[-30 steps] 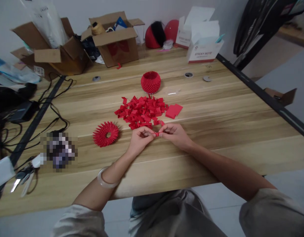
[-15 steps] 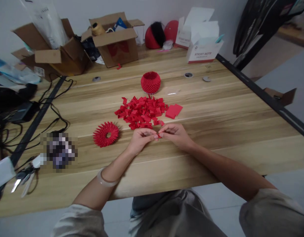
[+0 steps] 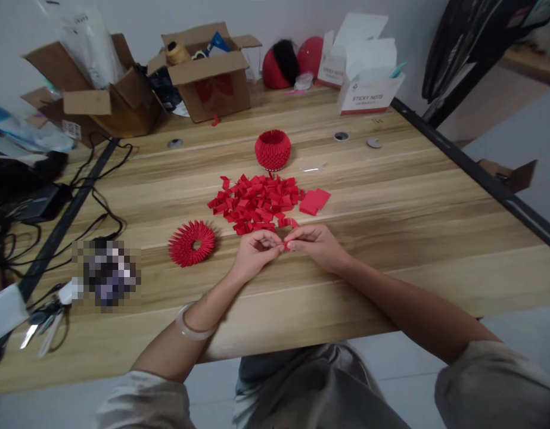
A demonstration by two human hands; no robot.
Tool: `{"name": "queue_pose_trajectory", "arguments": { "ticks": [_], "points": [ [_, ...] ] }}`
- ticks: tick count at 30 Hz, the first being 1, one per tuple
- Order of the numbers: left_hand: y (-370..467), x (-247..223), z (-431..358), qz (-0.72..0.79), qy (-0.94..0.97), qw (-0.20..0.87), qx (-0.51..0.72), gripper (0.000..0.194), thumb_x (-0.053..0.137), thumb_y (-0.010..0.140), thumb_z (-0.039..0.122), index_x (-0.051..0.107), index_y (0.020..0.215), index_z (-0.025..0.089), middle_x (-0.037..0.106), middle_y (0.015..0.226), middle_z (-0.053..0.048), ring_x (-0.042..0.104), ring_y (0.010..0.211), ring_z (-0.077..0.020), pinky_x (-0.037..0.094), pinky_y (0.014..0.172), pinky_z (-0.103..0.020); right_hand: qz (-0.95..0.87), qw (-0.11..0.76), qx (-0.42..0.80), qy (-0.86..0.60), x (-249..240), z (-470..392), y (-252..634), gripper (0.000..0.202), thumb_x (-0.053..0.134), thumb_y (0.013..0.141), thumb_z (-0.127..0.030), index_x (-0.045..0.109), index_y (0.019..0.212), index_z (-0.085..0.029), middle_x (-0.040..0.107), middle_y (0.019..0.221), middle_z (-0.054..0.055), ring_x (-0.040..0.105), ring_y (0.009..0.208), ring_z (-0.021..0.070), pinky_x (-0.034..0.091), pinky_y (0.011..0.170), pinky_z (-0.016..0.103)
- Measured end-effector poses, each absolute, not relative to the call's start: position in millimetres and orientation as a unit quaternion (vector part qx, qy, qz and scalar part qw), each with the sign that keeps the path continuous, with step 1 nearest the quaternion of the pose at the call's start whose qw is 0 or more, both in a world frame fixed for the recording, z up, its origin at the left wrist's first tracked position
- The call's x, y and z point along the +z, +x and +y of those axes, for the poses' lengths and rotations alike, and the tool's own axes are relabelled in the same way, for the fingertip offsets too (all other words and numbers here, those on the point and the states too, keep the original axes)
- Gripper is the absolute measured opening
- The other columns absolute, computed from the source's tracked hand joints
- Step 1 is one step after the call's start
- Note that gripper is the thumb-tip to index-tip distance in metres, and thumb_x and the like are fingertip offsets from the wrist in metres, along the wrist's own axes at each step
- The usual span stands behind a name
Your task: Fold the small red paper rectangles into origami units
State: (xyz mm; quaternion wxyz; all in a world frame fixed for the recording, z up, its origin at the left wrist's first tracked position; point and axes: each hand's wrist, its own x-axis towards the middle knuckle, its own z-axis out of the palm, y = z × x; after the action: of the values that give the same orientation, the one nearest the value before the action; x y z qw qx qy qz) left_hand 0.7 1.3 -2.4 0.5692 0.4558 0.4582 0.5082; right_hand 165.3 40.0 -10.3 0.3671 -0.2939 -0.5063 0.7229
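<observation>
Between my two hands is a small red paper piece [image 3: 287, 245], mostly covered by the fingertips. My left hand [image 3: 258, 253] pinches it from the left, and my right hand [image 3: 318, 245] from the right. Just beyond the fingers spreads a pile of folded red paper pieces [image 3: 257, 201]. Flat red paper sheets [image 3: 314, 201] lie at the pile's right side. A spiky red paper ring [image 3: 185, 245] with a hole in its middle rests left of my left hand. Behind the pile stands a round red paper bowl [image 3: 273, 152], built of many folded pieces.
Open cardboard boxes [image 3: 216, 89] and white sticky note boxes [image 3: 366, 95] line the back of the wooden table [image 3: 413, 208]. Black cables [image 3: 93, 208] and scissors [image 3: 49, 325] lie at the left. A clear strip [image 3: 311, 168] sits right of the bowl.
Both hands stay in nearly the same place. The fingertips have shifted slightly on the small red paper piece; everything else looks unchanged.
</observation>
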Motion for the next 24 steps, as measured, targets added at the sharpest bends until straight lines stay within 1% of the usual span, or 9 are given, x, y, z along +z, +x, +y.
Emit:
{"name": "queue_pose_trajectory", "arguments": {
  "ticks": [3, 7, 11, 14, 19, 21, 24],
  "points": [
    [0.9, -5.0, 1.1, 0.47, 0.464, 0.547, 0.515, 0.018, 0.074, 0.058, 0.021, 0.06, 0.066, 0.014, 0.061, 0.057, 0.002, 0.053, 0.051, -0.0076, 0.041, 0.051, -0.019, -0.587, 0.374, 0.669, -0.26, -6.9, 40.2, 167.0, 0.014, 0.072, 0.066, -0.026, 0.072, 0.08, -0.021, 0.068, 0.08, 0.002, 0.062, 0.076, 0.012, 0.05, 0.074, 0.027],
    [0.8, -7.2, 0.0, 0.491, 0.491, 0.494, 0.523, 0.016, 0.072, 0.059, 0.019, 0.058, 0.065, 0.014, 0.058, 0.055, 0.003, 0.051, 0.05, -0.0077, 0.039, 0.051, -0.02, -0.671, 0.377, 0.593, -0.239, -4.1, 40.8, 168.3, 0.011, 0.067, 0.072, -0.026, 0.073, 0.082, -0.023, 0.063, 0.08, 0.003, 0.058, 0.076, 0.0119, 0.048, 0.071, 0.026],
    [0.6, -6.2, -0.5, 0.488, 0.499, 0.485, 0.526, 0.016, 0.072, 0.061, 0.021, 0.058, 0.063, 0.014, 0.064, 0.06, -0.001, 0.058, 0.057, -0.0104, 0.044, 0.057, -0.022, -0.681, 0.389, 0.567, -0.251, -5.9, 41.3, 167.7, 0.009, 0.07, 0.069, -0.026, 0.072, 0.077, -0.021, 0.061, 0.079, 0.003, 0.057, 0.074, 0.0125, 0.048, 0.069, 0.027],
    [0.3, -4.1, -0.7, 0.479, 0.498, 0.492, 0.53, 0.016, 0.074, 0.061, 0.021, 0.06, 0.065, 0.014, 0.067, 0.066, -0.003, 0.06, 0.06, -0.0111, 0.047, 0.061, -0.024, -0.636, 0.409, 0.598, -0.265, -7.6, 40.7, 166.5, 0.011, 0.073, 0.066, -0.026, 0.069, 0.074, -0.02, 0.061, 0.076, 0.002, 0.059, 0.07, 0.0121, 0.05, 0.069, 0.027],
    [1.4, -1.5, -1.7, 0.458, 0.492, 0.511, 0.536, 0.019, 0.076, 0.059, 0.024, 0.062, 0.068, 0.014, 0.069, 0.067, -0.003, 0.061, 0.06, -0.0108, 0.048, 0.063, -0.024, -0.59, 0.429, 0.616, -0.297, -7.6, 39.2, 164.6, 0.016, 0.076, 0.061, -0.028, 0.065, 0.067, -0.017, 0.062, 0.072, 0.002, 0.06, 0.068, 0.0117, 0.051, 0.069, 0.027],
    [2.3, -1.2, -1.9, 0.463, 0.491, 0.505, 0.538, 0.02, 0.077, 0.057, 0.024, 0.062, 0.067, 0.014, 0.069, 0.067, -0.003, 0.062, 0.061, -0.0112, 0.049, 0.063, -0.024, -0.589, 0.43, 0.608, -0.314, -7.4, 38.6, 164.2, 0.018, 0.076, 0.06, -0.028, 0.065, 0.068, -0.017, 0.063, 0.072, 0.002, 0.06, 0.067, 0.0118, 0.052, 0.068, 0.027],
    [3.1, -0.8, -1.7, 0.491, 0.488, 0.477, 0.541, 0.018, 0.076, 0.06, 0.025, 0.063, 0.066, 0.014, 0.069, 0.065, -0.003, 0.062, 0.059, -0.0111, 0.049, 0.06, -0.023, -0.594, 0.42, 0.595, -0.341, -7.6, 38.2, 164.3, 0.02, 0.075, 0.061, -0.029, 0.066, 0.073, -0.017, 0.066, 0.074, 0.003, 0.062, 0.07, 0.0134, 0.052, 0.071, 0.028]
  ]
}}
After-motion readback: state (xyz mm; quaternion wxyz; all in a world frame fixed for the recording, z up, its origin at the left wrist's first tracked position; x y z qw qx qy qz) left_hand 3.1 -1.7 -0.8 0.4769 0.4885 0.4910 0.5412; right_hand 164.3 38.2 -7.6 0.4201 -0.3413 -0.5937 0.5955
